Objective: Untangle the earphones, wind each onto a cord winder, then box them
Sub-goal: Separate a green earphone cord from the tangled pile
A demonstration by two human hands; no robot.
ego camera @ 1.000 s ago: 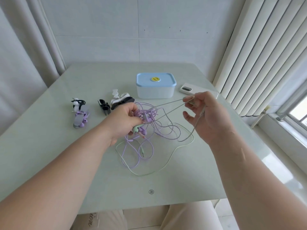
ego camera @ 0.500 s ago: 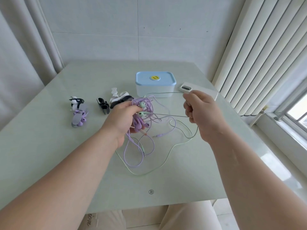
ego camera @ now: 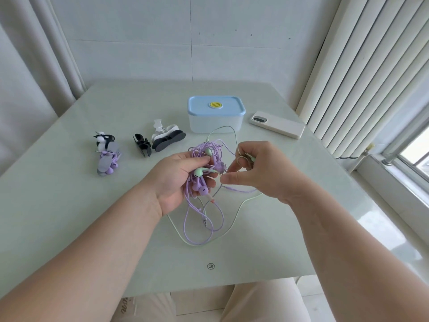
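On the worktop (ego camera: pixel 69 205), which is pale and glossy, the near edge sits just above the person's lap. Both forearms enter from the lower corners and are cut off by the frame.

Left hand (ego camera: pixel 178 182): palm turned up, fingers curled round the tangle (ego camera: pixel 210 156) of purple and green earphones, held just above the surface. Its fingertips are mostly buried in cord. Loops hang from the hand down to the worktop.

Right hand (ego camera: pixel 262 173): fingers bent, thumb and forefinger close together at the tangle's right edge, with a loop of green cord (ego camera: pixel 234 219) caught between the upper fingers. Cannot tell which strand the thumb tip pinches.

Box (ego camera: pixel 216 122): blue lid on, behind the hands; contents hidden.

Phone (ego camera: pixel 277 124): face down, right of the box, apart from it.

Winders (ego camera: pixel 167 138): black and white, bunched left of the box; count unclear.

Wound set (ego camera: pixel 106 159): purple earphones on a winder, far left, with a black-and-white piece touching behind; detail too small.

Green earbud (ego camera: pixel 199 171) and purple earbuds (ego camera: pixel 202 188) lie in the left palm.
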